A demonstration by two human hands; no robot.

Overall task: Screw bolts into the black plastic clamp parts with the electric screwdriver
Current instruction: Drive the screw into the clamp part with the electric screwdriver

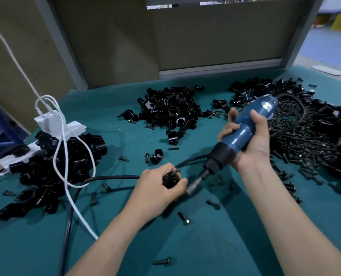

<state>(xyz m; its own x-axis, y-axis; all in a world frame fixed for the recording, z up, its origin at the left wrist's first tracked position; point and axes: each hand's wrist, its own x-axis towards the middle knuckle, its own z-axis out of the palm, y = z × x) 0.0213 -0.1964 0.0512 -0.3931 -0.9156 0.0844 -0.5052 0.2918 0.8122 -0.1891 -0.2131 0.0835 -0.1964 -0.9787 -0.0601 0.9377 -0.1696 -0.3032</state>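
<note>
My left hand (157,188) grips a black plastic clamp part (170,179) just above the green table, with a bolt (175,171) sticking out of its top. My right hand (249,140) is wrapped around the blue electric screwdriver (243,132), which slants down to the left. Its silver socket tip (193,187) sits right beside the clamp, next to my left thumb. Whether the tip is on a bolt head is hidden by my fingers.
Heaps of black clamp parts lie at the back centre (171,108), at the left (52,166) and at the right. A large bolt pile (297,136) is at the right. Loose bolts (183,218) dot the green mat (125,236). A black cable (110,178) and a white cable (66,156) cross the left.
</note>
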